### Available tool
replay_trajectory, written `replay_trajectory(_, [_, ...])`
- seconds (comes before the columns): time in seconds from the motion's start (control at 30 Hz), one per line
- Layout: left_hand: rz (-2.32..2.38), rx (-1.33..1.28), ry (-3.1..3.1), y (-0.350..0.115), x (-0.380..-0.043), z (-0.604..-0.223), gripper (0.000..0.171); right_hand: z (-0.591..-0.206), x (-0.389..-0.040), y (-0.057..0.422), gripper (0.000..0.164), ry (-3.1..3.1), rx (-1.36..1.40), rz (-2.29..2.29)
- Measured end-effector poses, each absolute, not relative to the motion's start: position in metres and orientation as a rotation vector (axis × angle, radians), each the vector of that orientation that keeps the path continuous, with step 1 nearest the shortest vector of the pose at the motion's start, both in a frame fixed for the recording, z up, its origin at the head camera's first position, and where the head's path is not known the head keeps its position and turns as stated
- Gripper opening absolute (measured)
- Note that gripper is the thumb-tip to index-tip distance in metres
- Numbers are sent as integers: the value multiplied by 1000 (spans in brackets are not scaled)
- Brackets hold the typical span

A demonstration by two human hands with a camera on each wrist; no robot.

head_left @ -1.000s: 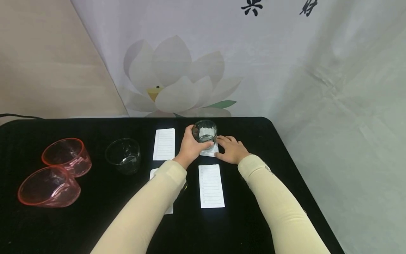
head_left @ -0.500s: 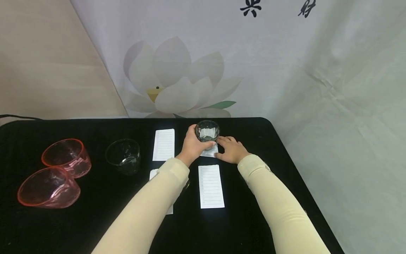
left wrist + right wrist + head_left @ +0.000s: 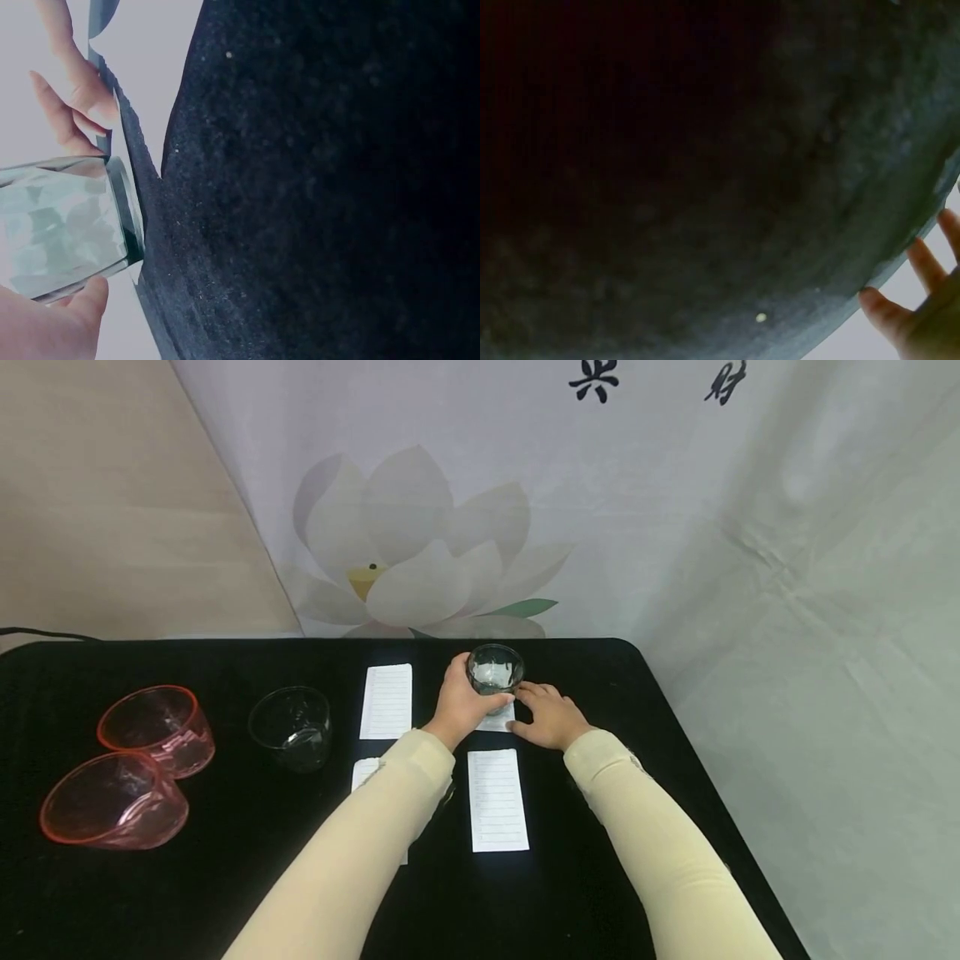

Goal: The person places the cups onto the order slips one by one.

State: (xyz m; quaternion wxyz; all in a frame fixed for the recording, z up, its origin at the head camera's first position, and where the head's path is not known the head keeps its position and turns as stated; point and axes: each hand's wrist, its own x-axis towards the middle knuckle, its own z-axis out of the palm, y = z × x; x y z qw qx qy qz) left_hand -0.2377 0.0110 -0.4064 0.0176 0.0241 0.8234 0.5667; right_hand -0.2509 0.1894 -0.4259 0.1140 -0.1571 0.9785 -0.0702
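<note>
My left hand (image 3: 457, 706) grips a clear glass cup (image 3: 495, 672) from its left side, thumb across the near side. The cup stands upright over a white lined paper slip (image 3: 497, 724) at the back of the table. Beside the cup, my right hand (image 3: 553, 720) has its fingers spread, with fingertips and thumb at the slip's right edge. In the left wrist view the cup's base (image 3: 127, 214) is close to the slip. The right wrist view catches only part of the right hand (image 3: 922, 315), its fingertips down at the black tabletop.
Three more lined slips lie nearby: a back-left one (image 3: 386, 702), a front-right one (image 3: 498, 800), and a front-left one (image 3: 365, 771) partly under the left sleeve. Another clear glass cup (image 3: 291, 727) and two pink cups (image 3: 180, 747) (image 3: 142, 818) stand left on the black table (image 3: 225, 893).
My left hand has shifted slightly to the right with the glass cup, toward the right fingertips. The right hand has stayed nearly still.
</note>
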Motion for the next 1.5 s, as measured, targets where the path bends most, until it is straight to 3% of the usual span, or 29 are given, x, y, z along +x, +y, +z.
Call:
replay_trajectory(0.5, [1713,118,2568,12,-243,-405,95,-425,-244,210,64,2926,-429,-446])
replay_trajectory(0.8, [1761,104,2524,4,-243,-407,103,-420,-239,217,63,2884,-332,-816])
replay_trajectory(1.5, [1988,89,2318,-39,-226,-399,95,-413,-226,212,52,2760,-259,-1476])
